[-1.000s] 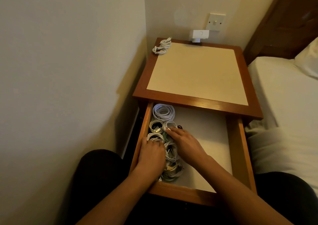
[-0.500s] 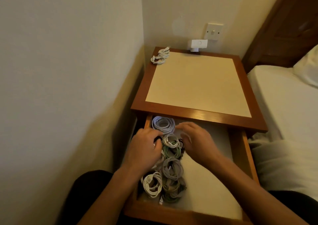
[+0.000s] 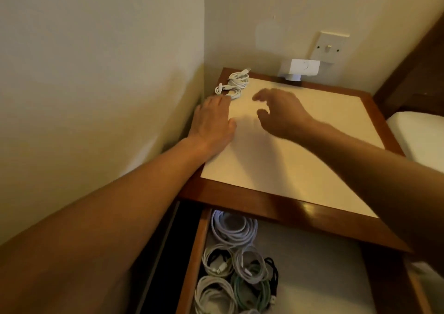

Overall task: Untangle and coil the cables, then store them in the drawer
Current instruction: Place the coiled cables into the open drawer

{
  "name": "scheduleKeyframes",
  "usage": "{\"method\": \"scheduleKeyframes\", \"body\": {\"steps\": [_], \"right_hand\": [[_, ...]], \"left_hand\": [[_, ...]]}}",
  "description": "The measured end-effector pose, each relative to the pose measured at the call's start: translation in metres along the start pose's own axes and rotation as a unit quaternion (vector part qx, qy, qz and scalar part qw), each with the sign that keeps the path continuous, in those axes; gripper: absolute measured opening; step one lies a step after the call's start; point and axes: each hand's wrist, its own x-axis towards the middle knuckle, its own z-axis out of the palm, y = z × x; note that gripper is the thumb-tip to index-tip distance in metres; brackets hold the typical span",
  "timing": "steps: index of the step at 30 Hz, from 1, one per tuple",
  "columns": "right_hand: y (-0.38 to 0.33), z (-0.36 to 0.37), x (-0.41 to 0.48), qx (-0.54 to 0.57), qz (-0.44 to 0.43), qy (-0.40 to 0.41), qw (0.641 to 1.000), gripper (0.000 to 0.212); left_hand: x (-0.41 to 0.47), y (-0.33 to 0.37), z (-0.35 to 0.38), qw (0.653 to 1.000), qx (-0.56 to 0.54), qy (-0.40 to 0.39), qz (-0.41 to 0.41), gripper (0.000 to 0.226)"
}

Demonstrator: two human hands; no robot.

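Extending over the counter (image 3: 300,145): left hand (image 3: 211,119) flat, grip empty, fingertips just beside one white cable (image 3: 234,84) at the far-left corner; right hand (image 3: 283,114) spread, grip empty. The drawer (image 3: 192,253) holds at least five coils (image 3: 234,227) along its left wall; its bare floor shows to their right.

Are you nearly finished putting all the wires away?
Nearly. Done: several coiled cables lie in the open drawer. In hand: nothing yet; the left hand and right hand are both open over the table, close to the one white cable in its back corner. Left: coil that cable neatly and put it in the drawer.
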Motion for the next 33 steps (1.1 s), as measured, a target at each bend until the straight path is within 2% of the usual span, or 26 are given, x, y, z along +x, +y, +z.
{"method": "scheduleKeyframes", "body": {"steps": [4, 8, 11, 13, 17, 20, 24, 28, 33], "right_hand": [[0.007, 0.016, 0.076, -0.03, 0.008, -0.006, 0.999, 0.053], [0.008, 0.031, 0.133, -0.092, -0.019, -0.037, 0.995, 0.056], [0.006, 0.041, 0.154, -0.138, -0.041, -0.083, 0.986, 0.047], [0.004, 0.045, 0.151, -0.153, -0.048, -0.073, 0.984, 0.038], [0.016, 0.04, 0.119, -0.122, -0.031, -0.013, 0.992, 0.025], [0.024, 0.028, 0.081, -0.053, 0.005, -0.018, 0.998, 0.019], [0.024, 0.001, 0.013, 0.032, 0.025, -0.029, 0.999, 0.02], [0.016, -0.024, -0.061, 0.103, 0.047, -0.023, 0.993, 0.02], [-0.002, -0.049, -0.141, 0.177, 0.068, -0.005, 0.982, 0.018]], "left_hand": [[0.044, -0.014, 0.03, 0.999, 0.02, -0.016, -0.026, 0.065], [0.056, -0.02, 0.036, 0.999, 0.041, 0.028, -0.017, 0.042], [0.056, -0.022, 0.038, 0.996, 0.045, 0.074, -0.01, 0.033], [0.056, -0.023, 0.039, 0.995, 0.061, 0.083, -0.014, 0.029], [0.059, -0.024, 0.038, 0.995, 0.072, 0.065, -0.036, 0.028], [0.062, -0.021, 0.034, 0.995, 0.076, 0.038, -0.046, 0.029], [0.049, -0.012, 0.03, 0.996, 0.073, 0.038, -0.042, 0.025], [0.002, 0.001, 0.014, 0.996, 0.067, 0.06, -0.019, 0.03], [-0.087, 0.019, -0.03, 0.996, 0.018, 0.084, 0.027, 0.02]]}}
